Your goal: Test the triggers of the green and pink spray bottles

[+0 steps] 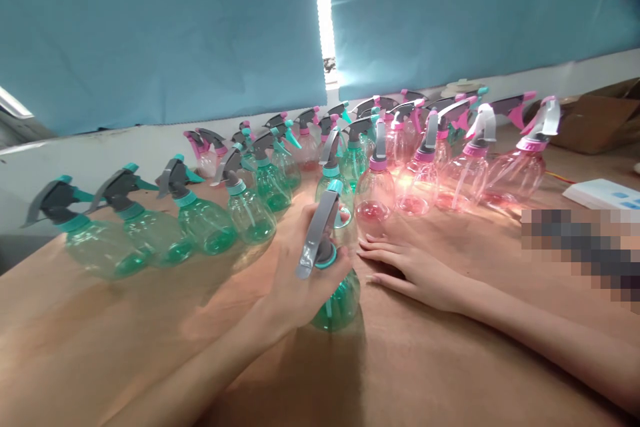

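Observation:
My left hand (290,287) is wrapped round the neck and grey trigger head of a green spray bottle (337,310). This bottle stands in front of the others, with a teal collar below its grey head. Just right of it, my right hand (410,270) lies palm down on the table, fingers stretched out and holding nothing. Its fingertips are close to the held bottle and to a pink spray bottle (375,193) behind. Another green spray bottle (330,173) stands behind the held one, partly hidden by my left hand.
A row of green spray bottles (207,223) stands on the left of the wooden table (200,353), pink spray bottles (463,180) on the right, mixed ones behind. A white power strip (605,193) and a cardboard box (600,121) are far right. Blue sheeting (165,33) hangs behind.

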The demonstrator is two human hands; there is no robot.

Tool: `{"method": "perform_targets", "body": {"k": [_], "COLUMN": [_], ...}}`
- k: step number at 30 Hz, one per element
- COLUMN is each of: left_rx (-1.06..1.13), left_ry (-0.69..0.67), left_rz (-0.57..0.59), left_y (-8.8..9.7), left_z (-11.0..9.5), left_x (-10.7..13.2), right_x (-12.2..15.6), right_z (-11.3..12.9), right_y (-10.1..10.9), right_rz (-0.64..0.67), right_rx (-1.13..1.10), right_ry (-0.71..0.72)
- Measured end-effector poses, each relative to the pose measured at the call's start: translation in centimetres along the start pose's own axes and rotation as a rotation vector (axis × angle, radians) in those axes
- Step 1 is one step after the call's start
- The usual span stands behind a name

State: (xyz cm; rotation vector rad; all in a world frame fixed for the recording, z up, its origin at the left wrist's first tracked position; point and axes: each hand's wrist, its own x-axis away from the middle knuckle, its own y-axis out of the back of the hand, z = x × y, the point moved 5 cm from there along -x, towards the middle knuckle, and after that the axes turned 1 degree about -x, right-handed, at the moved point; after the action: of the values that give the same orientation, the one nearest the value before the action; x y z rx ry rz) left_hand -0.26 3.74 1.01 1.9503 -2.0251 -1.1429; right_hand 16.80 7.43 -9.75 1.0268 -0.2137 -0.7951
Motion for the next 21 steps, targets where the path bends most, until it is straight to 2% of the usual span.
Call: {"method": "perform_targets", "body": {"k": [10, 16, 21], "left_rx": [0.032, -0.027, 0.006], "left_ry": [-0.052, -0.070, -0.100], "left_rz": [-0.042, -0.032, -0.027], "left_y": [0.15, 0.21, -0.10], "left_z": [-0.08, -0.09, 0.68], "left_x": [-0.27, -0.26, -0.09], "right_x": [0.00, 0.05, 0.01], "right_z": [-0.01, 0.12, 0.09], "right_y": [-0.02, 0.09, 0.07], "right_rz": [0.002, 0.014, 0.013], "right_rx": [0.015, 0.037, 0.040], "right_ry": [-0.011, -0.019, -0.016]}}
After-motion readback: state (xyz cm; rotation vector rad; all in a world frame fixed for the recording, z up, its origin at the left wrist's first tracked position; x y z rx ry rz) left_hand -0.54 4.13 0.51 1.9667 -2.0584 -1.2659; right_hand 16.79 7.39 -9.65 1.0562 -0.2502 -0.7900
